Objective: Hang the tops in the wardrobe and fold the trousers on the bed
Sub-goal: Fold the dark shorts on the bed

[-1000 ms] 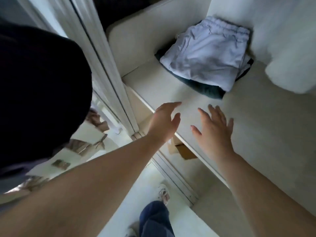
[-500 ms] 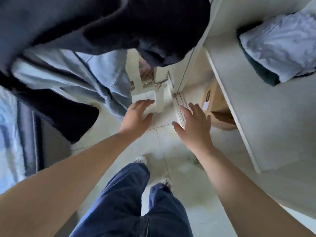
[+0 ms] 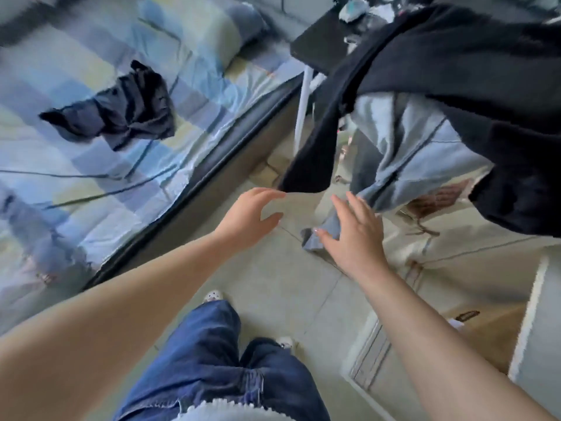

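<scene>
Both arms reach forward over the tiled floor [image 3: 273, 287], bare to past the elbow. Left hand [image 3: 249, 217] at centre frame, fingers spread and relaxed, holding nothing; its fingertips lie just beside the lower hem of a hanging black top [image 3: 455, 86], and whether they touch it I cannot tell through the blur. Right hand [image 3: 355, 238] just to the 3 o'clock side of the left, fingers straight and splayed, also holding nothing; it overlaps the trailing corner of a light blue garment [image 3: 425, 153], contact unclear. The black top and the light blue garment hang together at 1 to 2 o'clock, the black one draped over the blue. At 10 o'clock, a bed [image 3: 188, 86] with a blue-and-pale checked sheet; on it lies a crumpled dark garment [image 3: 121, 113], unfolded, well apart from both hands. Whether it is trousers cannot be told. A pillow [image 3: 206, 28] sits at the head of the bed, about 11 o'clock. A dark table [image 3: 315, 50] with a white leg stands at 12 o'clock, just behind the hanging clothes. At 6 o'clock, the person's legs in dark blue jeans [image 3: 206, 360] and light shoes. At 4 o'clock, a brown cardboard box [image 3: 485, 335] beside a white panel.
</scene>
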Demonstrator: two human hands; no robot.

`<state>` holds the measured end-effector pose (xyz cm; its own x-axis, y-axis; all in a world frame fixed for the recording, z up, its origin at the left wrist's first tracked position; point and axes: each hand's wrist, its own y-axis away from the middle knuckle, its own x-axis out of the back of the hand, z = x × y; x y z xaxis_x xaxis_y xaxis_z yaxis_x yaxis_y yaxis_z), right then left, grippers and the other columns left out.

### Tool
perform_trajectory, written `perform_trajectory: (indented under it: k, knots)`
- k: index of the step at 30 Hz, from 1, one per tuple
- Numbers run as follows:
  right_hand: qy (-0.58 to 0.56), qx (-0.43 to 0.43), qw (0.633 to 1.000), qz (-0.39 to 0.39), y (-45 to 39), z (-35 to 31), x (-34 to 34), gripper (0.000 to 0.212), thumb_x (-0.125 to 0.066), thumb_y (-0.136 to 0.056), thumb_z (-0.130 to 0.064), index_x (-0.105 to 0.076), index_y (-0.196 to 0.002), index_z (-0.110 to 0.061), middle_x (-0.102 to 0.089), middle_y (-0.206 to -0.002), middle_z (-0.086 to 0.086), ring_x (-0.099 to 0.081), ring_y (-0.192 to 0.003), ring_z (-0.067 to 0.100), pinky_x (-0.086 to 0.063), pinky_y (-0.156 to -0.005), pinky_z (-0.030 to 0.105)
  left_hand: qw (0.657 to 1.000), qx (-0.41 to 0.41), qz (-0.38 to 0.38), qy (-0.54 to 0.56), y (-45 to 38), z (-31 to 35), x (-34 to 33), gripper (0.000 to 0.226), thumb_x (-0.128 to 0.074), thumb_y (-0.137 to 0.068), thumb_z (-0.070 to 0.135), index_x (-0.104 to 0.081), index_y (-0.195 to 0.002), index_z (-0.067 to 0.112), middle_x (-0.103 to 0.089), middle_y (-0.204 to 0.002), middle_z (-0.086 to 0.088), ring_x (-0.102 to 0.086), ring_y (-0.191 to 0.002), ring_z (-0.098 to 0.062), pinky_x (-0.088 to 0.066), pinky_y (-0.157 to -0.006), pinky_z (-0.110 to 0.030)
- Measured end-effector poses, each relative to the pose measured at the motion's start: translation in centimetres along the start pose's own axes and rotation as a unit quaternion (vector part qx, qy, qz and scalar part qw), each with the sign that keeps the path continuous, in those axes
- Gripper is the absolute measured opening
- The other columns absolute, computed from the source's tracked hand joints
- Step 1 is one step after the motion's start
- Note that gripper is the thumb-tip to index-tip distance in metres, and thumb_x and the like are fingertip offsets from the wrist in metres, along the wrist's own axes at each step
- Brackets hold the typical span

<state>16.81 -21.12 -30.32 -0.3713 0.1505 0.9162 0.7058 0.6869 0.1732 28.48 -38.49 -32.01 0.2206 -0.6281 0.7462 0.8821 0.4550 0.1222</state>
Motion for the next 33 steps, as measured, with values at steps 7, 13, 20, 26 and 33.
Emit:
perform_trajectory:
  k: [7, 13, 20, 26, 33]
  knots:
    - [0.018, 0.159, 0.984, -0.077, -3.9, -14.9, -3.1, 0.069, -0.058, -0.088, -0.048, -0.030, -0.148, -0.027, -0.014, -0.159, 0.002, -0.003, -0.147, 0.016, -0.009, -0.115, 0.048, 0.979, 0.166, 0.115, 0.037, 9.8, -10.0, 9.0, 0.041, -0.066, -0.086, 0.013, -0.060, -0.126, 0.012, -0.056, -0.130, -0.009, -0.049, -0.124, -0.023, -0.026, -0.101, -0.014]
    - [0.039, 0.249, 0.962, -0.108, -5.6, -27.3, -7.6, 0.069, -0.057, -0.088, -0.050, -0.029, -0.147, -0.028, -0.012, -0.160, 0.002, 0.000, -0.147, 0.016, -0.007, -0.116, 0.050, 0.945, 0.252, 0.197, 0.068, 15.8, -18.3, 15.0, 0.036, -0.063, -0.090, 0.024, -0.059, -0.126, 0.021, -0.055, -0.130, -0.001, -0.047, -0.124, -0.017, -0.027, -0.099, -0.016]
    - [0.077, 0.254, 0.959, -0.100, -8.5, -39.7, -12.3, 0.066, -0.057, -0.088, -0.050, -0.033, -0.145, -0.027, -0.017, -0.158, 0.003, -0.006, -0.146, 0.018, -0.011, -0.115, 0.050, 0.941, 0.250, 0.207, 0.096, 17.0, -28.6, 23.2, 0.037, -0.060, -0.092, 0.026, -0.055, -0.128, 0.023, -0.051, -0.134, 0.002, -0.043, -0.126, -0.014, -0.028, -0.102, -0.019]
    - [0.078, 0.236, 0.963, -0.102, -12.3, -46.2, -13.6, 0.065, -0.055, -0.089, -0.050, -0.033, -0.146, -0.028, -0.015, -0.158, 0.003, -0.004, -0.147, 0.017, -0.011, -0.116, 0.045, 0.944, 0.241, 0.196, 0.109, 14.9, -35.3, 29.4, 0.034, -0.059, -0.092, 0.028, -0.056, -0.126, 0.027, -0.052, -0.127, 0.006, -0.046, -0.121, -0.010, -0.028, -0.096, -0.016]
    - [0.105, 0.241, 0.960, -0.098, -20.7, -50.7, -14.3, 0.064, -0.053, -0.090, -0.052, -0.032, -0.146, -0.028, -0.015, -0.158, 0.003, -0.004, -0.147, 0.018, -0.011, -0.117, 0.046, 0.942, 0.231, 0.207, 0.126, 8.4, -41.0, 34.5, 0.034, -0.059, -0.092, 0.028, -0.056, -0.125, 0.027, -0.051, -0.126, 0.006, -0.047, -0.117, -0.009, -0.035, -0.095, -0.018]
